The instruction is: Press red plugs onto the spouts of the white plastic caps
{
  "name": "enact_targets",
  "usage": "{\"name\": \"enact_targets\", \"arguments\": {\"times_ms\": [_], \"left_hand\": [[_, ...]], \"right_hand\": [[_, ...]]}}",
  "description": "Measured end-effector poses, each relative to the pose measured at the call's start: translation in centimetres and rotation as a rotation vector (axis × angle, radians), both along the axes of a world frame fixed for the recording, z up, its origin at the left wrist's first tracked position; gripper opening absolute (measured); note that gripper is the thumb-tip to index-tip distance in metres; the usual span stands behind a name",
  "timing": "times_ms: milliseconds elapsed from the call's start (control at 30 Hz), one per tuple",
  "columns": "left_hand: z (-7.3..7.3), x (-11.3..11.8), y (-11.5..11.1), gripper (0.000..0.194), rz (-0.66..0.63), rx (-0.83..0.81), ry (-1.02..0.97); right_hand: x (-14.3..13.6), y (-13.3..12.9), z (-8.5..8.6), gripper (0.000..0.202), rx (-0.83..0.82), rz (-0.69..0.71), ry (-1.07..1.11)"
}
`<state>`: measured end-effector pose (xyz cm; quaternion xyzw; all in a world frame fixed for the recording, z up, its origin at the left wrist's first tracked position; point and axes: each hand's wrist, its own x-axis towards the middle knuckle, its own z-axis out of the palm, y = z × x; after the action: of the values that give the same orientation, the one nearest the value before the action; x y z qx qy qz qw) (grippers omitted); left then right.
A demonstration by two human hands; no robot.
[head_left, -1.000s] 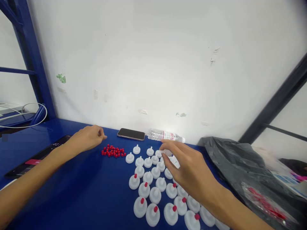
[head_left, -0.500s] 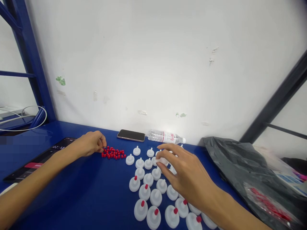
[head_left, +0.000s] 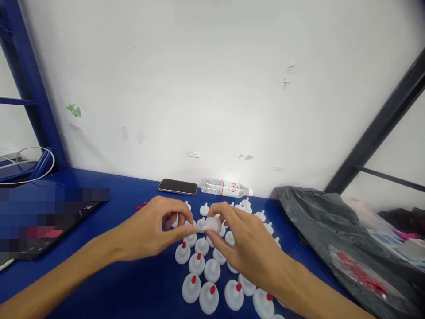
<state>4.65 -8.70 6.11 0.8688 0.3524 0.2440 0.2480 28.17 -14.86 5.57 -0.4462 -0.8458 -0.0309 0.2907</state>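
My right hand (head_left: 252, 241) pinched a white cap (head_left: 213, 224) above the blue table (head_left: 149, 288), spout toward nine o'clock. There my left hand's (head_left: 142, 230) fingertips nearly met, just beside it; whether they gripped anything, I couldn't tell.

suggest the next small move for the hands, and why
Probably bring the left hand's fingertips onto the spout of the white piece and seat a red cap, if they hold one; I can't tell. The right hand steadies that piece close by, and several nearer pieces already wear red caps.
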Motion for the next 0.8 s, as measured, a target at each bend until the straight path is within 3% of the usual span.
{"name": "enact_targets", "arguments": {"times_ms": [200,367,467,633,800], "left_hand": [[-1.0,1.3,-1.0,0.031,-0.089,-0.04,-0.035],[-0.5,0.0,-0.3,0.034,-0.027,0.214,-0.019],[0.0,-1.2,0.5,0.032,0.054,0.334,0.119],[-0.7,-2.5,1.8,0.034,0.105,0.235,0.411],[-1.7,-2.1,2.0,0.032,0.098,0.188,0.443]], "right_hand": [[-0.4,0.0,-0.5,0.014,0.026,0.077,0.015],[-0.2,-0.2,-0.1,0.024,-0.026,0.077,0.021],[-0.2,-0.3,0.2,0.024,0.009,0.093,0.017],[-0.2,-0.2,0.3,0.021,0.052,0.097,-0.017],[-0.1,-0.2,0.3,0.021,0.046,0.1,-0.088]]}}
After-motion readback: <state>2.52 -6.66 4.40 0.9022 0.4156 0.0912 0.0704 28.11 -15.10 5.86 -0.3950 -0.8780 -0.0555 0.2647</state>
